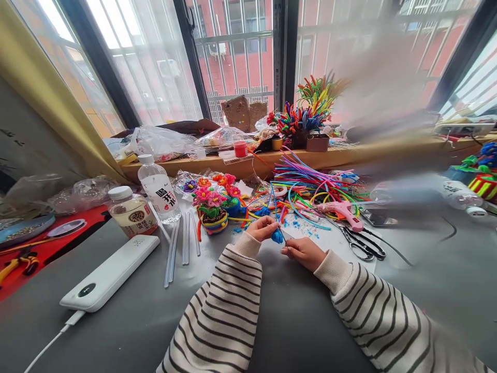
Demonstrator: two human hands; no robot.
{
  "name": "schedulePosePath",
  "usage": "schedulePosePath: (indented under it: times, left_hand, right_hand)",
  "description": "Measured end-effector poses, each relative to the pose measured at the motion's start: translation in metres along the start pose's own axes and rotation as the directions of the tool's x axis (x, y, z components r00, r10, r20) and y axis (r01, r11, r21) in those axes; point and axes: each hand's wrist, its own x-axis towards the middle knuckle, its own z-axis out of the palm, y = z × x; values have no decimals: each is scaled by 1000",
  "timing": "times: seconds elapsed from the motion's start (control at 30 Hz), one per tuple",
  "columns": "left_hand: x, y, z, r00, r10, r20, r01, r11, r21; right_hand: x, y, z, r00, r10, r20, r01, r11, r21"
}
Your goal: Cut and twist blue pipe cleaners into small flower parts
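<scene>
My left hand (262, 228) is closed in a pinch at the upper end of a blue pipe cleaner piece (277, 236), whose long thin strand rises above the fingers. A thin dark stem (284, 240) slants down from there to my right hand (306, 252), which pinches its lower end. Both hands are held close together just over the grey table (272, 316). Blue fluffy bits (306, 228) lie on a white sheet behind them. To the left of my left hand stands a small pot of pipe cleaner flowers (213, 207).
Behind the hands lies a heap of coloured pipe cleaners (314, 178). A pink glue gun (345, 213) and black-handled scissors (363, 246) are at right. Clear glue sticks (185, 238), a water bottle (160, 191), a drink bottle (132, 212) and a white power bank (112, 272) stand or lie left.
</scene>
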Motion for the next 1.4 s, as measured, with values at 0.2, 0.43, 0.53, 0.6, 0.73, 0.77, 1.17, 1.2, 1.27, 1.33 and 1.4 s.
schedulePosePath:
  times: [0.2,0.43,0.53,0.6,0.73,0.77,1.17,1.2,1.27,1.33,1.4]
  left_hand:
    - [0,2,-1,999,-8,43,8,1000,-9]
    - [1,1,-3,998,-17,57,19,999,-28]
    - [1,-2,-5,996,6,84,-5,1000,-16]
    - [1,-3,-7,994,29,108,-29,1000,-7]
    - [0,-2,-9,990,37,138,-39,999,14]
    - [-1,-1,-9,990,32,140,-35,999,21]
    - [-7,4,-6,992,-2,127,-6,998,69]
    - [-7,4,-5,991,-4,130,-5,997,73]
    - [-7,5,-4,989,-16,145,3,996,90]
    - [-7,6,-3,986,-36,161,17,993,117]
    - [-8,7,-2,983,-54,177,29,990,141]
  right_hand:
    - [-2,-3,-5,998,-47,39,43,994,105]
    - [-3,-4,-7,1000,-20,19,17,989,146]
    - [-4,-3,-6,998,-21,54,11,985,170]
    - [-5,-3,-6,998,-21,67,8,984,179]
    - [-6,-5,-10,998,-36,58,24,982,188]
    - [-7,-6,-11,998,-32,59,21,982,188]
    - [-8,1,-21,994,20,110,-28,997,75]
    - [-8,1,-22,994,12,105,-17,998,55]
    - [-9,2,-23,995,-2,103,0,1000,20]
    - [-10,3,-24,990,-8,142,7,1000,7]
    - [-11,5,-26,975,5,221,-9,1000,15]
